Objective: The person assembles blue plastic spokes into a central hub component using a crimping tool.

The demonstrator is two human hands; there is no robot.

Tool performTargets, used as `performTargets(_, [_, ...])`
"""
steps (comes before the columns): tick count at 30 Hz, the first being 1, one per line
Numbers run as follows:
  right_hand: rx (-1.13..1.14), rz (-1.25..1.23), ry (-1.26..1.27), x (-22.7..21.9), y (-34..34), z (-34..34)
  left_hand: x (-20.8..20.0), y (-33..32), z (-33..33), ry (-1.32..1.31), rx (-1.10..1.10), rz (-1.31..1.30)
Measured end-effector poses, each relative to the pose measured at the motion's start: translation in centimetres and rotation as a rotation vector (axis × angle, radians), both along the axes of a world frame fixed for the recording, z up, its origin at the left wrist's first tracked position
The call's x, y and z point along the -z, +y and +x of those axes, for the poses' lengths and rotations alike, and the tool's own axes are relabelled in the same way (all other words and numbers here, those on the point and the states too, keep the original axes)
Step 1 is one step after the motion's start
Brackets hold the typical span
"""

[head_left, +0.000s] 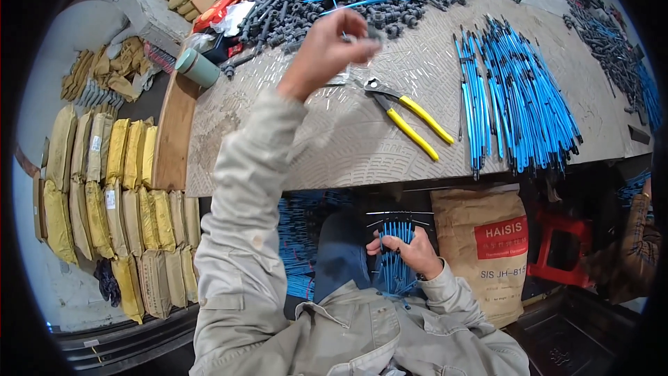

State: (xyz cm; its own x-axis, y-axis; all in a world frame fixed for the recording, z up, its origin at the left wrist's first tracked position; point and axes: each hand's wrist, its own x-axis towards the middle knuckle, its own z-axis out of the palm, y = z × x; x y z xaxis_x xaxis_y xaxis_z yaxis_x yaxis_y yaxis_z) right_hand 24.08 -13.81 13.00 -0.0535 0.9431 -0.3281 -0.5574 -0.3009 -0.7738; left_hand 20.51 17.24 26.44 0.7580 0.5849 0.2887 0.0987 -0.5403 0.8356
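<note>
My left hand [328, 49] is raised over the table, its fingers curled together near a heap of dark grey plastic fittings [299, 10]. A dark piece shows by its fingertips, but blur hides what it holds. Down at my lap, my right hand [415, 249] is closed round a bundle of thin blue tubes [396, 257] with black ends. A few thin rods stick out sideways at the bundle's top. Yellow-handled pliers [410, 122] lie on the table below my left hand. Many small clear slivers [396, 73] are scattered around them.
Stacked blue tubes [522, 97] lie on the table's right. A green cup [197, 67] stands at the left edge. Below are a brown paper sack [480, 257], a red stool [562, 247] and another person's sleeve [637, 237]. Yellow and tan packages [118, 216] are stacked at left.
</note>
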Motion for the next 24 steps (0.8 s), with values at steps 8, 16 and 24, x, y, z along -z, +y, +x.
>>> performTargets(8, [-0.011,0.068,-0.196,-2.8,-1.2,-0.7,7.3,-16.5,-14.0,-0.107,0.025,-0.893])
performTargets(16, [0.043,0.137,-0.197,-3.9,-3.6,-2.9,10.9,-22.7,-15.7,-0.452,0.024,-1.075])
performTargets(24, [0.037,0.241,-0.213,-3.7,-4.6,-4.1,9.0,-24.9,-15.0,-0.465,-0.057,-1.1])
